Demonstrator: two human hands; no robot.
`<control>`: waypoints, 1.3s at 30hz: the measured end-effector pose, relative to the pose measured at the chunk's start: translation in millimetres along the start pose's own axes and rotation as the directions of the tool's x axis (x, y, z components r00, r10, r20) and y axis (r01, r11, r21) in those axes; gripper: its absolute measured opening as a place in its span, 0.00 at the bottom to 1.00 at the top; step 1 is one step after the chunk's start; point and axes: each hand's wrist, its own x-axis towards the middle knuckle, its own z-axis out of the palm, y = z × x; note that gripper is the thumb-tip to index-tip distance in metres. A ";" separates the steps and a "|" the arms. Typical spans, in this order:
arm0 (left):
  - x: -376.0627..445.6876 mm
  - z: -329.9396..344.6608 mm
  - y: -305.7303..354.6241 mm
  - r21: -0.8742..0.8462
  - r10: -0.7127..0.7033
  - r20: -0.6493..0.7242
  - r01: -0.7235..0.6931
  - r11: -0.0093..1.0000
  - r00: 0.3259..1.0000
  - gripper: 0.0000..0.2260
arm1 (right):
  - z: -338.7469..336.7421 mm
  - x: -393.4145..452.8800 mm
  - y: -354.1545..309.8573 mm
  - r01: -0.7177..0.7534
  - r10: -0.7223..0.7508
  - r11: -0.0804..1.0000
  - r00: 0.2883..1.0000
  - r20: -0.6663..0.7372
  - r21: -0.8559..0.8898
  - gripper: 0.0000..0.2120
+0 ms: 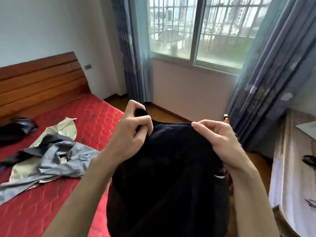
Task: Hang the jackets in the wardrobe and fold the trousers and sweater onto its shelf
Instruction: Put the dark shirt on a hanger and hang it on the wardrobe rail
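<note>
Head camera looks forward and down, close over both hands, toward the window (196, 31).

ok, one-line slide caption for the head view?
Both hands, left hand and right hand, hold up a dark garment beside the red bed.

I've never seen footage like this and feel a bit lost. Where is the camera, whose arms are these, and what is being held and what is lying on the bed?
There is no machine here. The single picture comes from a wide-angle camera worn on a person's head, looking forward and down, so the arms are their own. The left hand and right hand each pinch the top edge of a dark garment, holding it up in front of them. On the red mattress lie a grey-blue garment, a pale one partly under it, and another dark piece near the wooden headboard. Behind are a barred window and blue curtains.
</note>
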 end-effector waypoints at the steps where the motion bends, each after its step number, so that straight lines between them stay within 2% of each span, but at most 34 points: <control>1: -11.4 -13.5 -5.2 0.015 0.006 0.002 -0.006 1.000 1.000 0.08 | 14.3 4.2 -2.4 0.000 0.000 1.000 1.000 0.025 -0.008 0.16; 2: -23.5 -28.0 -9.9 0.021 0.009 0.018 -0.009 1.000 1.000 0.03 | 29.5 8.3 -4.7 0.001 -0.001 1.000 0.999 0.049 -0.016 0.16; 3: -35.6 -42.8 -13.6 0.054 0.003 0.047 -0.006 0.999 0.999 0.05 | 45.3 11.8 -6.9 0.004 -0.003 1.000 0.997 0.071 -0.022 0.17; 5: -61.7 -72.2 -24.2 0.198 0.001 0.133 -0.027 0.980 0.991 0.20 | 78.5 16.9 -11.5 0.018 -0.013 0.999 0.992 0.122 -0.039 0.16; 6: -73.8 -85.8 -29.5 0.272 -0.012 0.173 -0.036 0.962 0.985 0.22 | 95.7 18.4 -13.1 0.030 -0.020 0.998 0.988 0.155 -0.057 0.15; 7: -85.5 -99.7 -34.5 0.325 -0.020 0.197 -0.046 0.944 0.980 0.19 | 112.8 19.6 -14.0 0.041 -0.025 0.996 0.981 0.191 -0.081 0.15; 9: -107.0 -127.8 -45.7 0.410 -0.023 0.167 -0.049 0.911 0.986 0.13 | 147.5 20.3 -14.1 0.064 -0.032 0.991 0.966 0.256 -0.119 0.12; 12: -133.9 -164.4 -62.7 0.524 0.008 0.039 -0.027 0.851 0.999 0.09 | 193.4 20.0 -12.0 0.130 -0.084 0.982 0.951 0.296 -0.140 0.10; 15: -152.6 -190.9 -69.6 0.656 0.087 -0.016 -0.056 0.752 0.996 0.10 | 232.8 21.2 -9.6 0.217 -0.154 0.962 0.932 0.329 -0.165 0.06; 18: -165.2 -204.3 -62.2 0.551 0.032 -0.078 0.017 0.834 0.996 0.09 | 270.9 23.4 -0.8 0.265 -0.157 0.939 0.897 0.413 -0.218 0.05; 21: -175.0 -212.9 -52.6 0.407 -0.088 -0.207 0.167 0.898 0.974 0.10 | 308.4 28.5 14.5 0.314 -0.152 0.915 0.850 0.505 -0.252 0.05; 25: -185.6 -237.4 -49.2 0.539 -0.112 -0.384 0.321 0.779 0.917 0.13 | 355.6 39.9 32.9 0.374 -0.183 0.893 0.810 0.557 -0.249 0.09; 27: -190.4 -251.2 -44.8 0.569 -0.111 -0.446 0.377 0.731 0.888 0.14 | 381.5 38.6 39.0 0.370 -0.215 0.917 0.774 0.595 -0.149 0.10; 28: -192.2 -257.5 -42.7 0.578 -0.113 -0.473 0.405 0.709 0.874 0.14 | 394.5 35.0 42.3 0.400 -0.277 0.911 0.770 0.574 -0.097 0.09; 29: -194.0 -263.9 -41.6 0.586 -0.116 -0.503 0.436 0.683 0.856 0.12 | 406.9 30.0 46.4 0.464 -0.376 0.885 0.772 0.512 -0.050 0.07; 31: -198.8 -276.7 -40.6 0.575 -0.131 -0.573 0.511 0.639 0.809 0.11 | 431.2 12.6 59.6 0.619 -0.589 0.785 0.743 0.317 0.009 0.10; 33: -206.9 -290.1 -40.9 0.547 -0.141 -0.638 0.575 0.608 0.757 0.11 | 456.1 -9.2 72.1 0.705 -0.690 0.709 0.687 0.226 0.024 0.14; 36: -229.7 -309.1 -39.3 0.545 -0.128 -0.707 0.651 0.529 0.696 0.10 | 492.5 -32.6 81.5 0.733 -0.698 0.679 0.630 0.340 0.036 0.16; 39: -265.0 -326.8 -33.0 0.529 -0.133 -0.754 0.715 0.457 0.644 0.08 | 528.3 -43.0 77.4 0.648 -0.640 0.735 0.568 0.517 0.198 0.17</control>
